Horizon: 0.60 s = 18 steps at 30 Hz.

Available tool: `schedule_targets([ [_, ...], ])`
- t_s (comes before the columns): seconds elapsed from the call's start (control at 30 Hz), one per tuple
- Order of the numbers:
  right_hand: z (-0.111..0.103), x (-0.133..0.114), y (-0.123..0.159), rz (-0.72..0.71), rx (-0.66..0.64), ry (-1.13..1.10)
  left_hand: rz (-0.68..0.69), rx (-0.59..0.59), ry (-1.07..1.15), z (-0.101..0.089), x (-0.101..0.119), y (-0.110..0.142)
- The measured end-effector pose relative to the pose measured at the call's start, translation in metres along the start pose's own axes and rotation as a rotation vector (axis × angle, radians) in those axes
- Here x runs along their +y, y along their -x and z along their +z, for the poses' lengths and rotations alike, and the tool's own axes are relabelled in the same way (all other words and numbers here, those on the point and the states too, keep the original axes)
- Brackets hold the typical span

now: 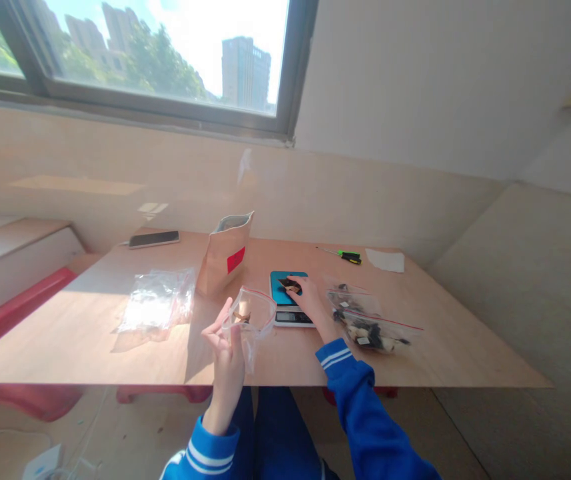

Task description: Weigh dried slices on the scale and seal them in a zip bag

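Observation:
My left hand [228, 340] is closed on a clear zip bag [260, 312], its mouth spread apart and its red seal line uppermost. Inside the bag shows a brown dried piece [242, 318]. My right hand [309, 297] reaches over a kitchen scale [275, 287] with a blue top and a small display [292, 317]. Its fingers are curled round dark and pale dried pieces [290, 286] on the blue top; their exact kind is unclear. Right of the scale lie filled zip bags [372, 331] holding similar black and cream pieces.
A standing brown paper pouch [220, 260] with a red label is open behind the left hand. Flat clear bags [152, 300] lie at the left, a phone [154, 239] behind them. A screwdriver [348, 256] and white paper [385, 261] lie at the back right.

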State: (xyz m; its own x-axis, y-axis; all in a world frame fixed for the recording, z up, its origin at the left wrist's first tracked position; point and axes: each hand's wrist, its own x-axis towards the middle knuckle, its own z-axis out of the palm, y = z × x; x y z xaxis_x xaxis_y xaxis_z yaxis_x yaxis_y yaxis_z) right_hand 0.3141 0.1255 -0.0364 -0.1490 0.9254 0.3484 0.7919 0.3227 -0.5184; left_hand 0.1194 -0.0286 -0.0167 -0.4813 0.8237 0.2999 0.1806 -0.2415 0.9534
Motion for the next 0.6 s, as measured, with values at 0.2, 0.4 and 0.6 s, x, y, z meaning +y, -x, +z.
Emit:
schedule_targets([
  [0.2, -0.014, 0.002, -0.001, -0.024, 0.013, -0.043, -0.022, 0.004, 0.008, 0.000, 0.000, 0.000],
  [0.4, -0.019, 0.003, -0.002, -0.018, 0.003, -0.072, 0.006, 0.002, -0.005, -0.001, -0.002, -0.001],
  [0.6, -0.019, 0.003, -0.002, -0.003, -0.065, -0.083, -0.004, 0.035, 0.052, 0.000, 0.009, -0.001],
])
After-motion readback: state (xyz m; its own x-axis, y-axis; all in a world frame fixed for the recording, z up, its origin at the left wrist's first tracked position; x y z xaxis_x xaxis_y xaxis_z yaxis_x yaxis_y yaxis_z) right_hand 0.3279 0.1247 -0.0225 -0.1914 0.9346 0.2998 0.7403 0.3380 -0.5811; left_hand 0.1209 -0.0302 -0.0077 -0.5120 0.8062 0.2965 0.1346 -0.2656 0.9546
